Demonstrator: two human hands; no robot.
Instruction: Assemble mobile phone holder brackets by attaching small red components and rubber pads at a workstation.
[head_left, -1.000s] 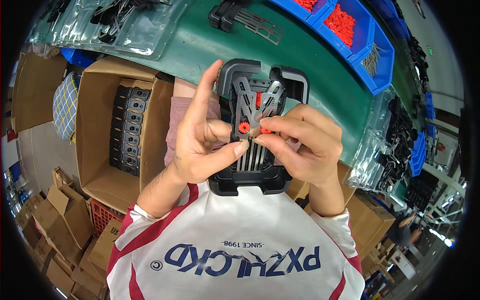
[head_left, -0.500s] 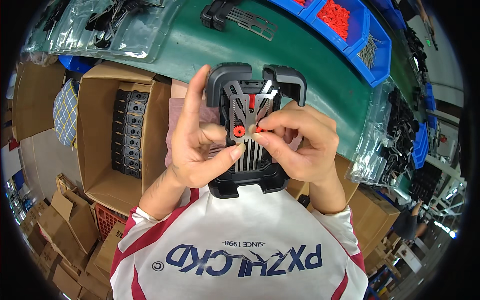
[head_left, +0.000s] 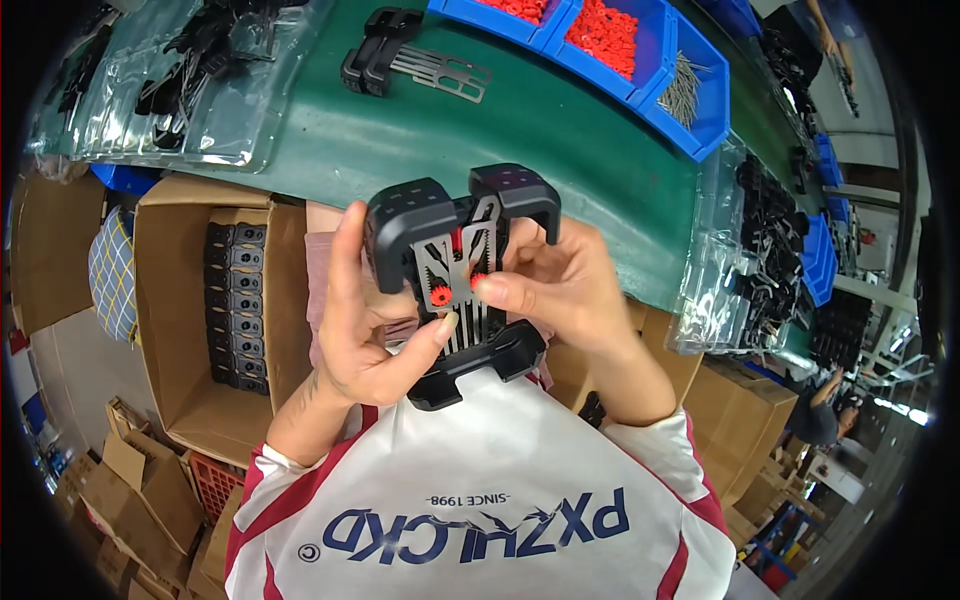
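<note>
While it was held up close in front of the chest, the black plastic holder (head_left: 455, 285) was gripped from both sides: the left hand (head_left: 365, 320) was wrapped around its left edge with the thumb laid across the lower part, and the right hand (head_left: 560, 285) was closed on its right side, fingertips pinched at a small red gear (head_left: 441, 296) on the grey toothed plates. It was judged to be light and stiff, best taken by its thick outer frame, the small gears being easily dislodged. Much of the holder's back and right arm was hidden by fingers. Farther off, blue bins (head_left: 640, 60) of red parts were cut off at the rim on the green table (head_left: 560, 140).
</note>
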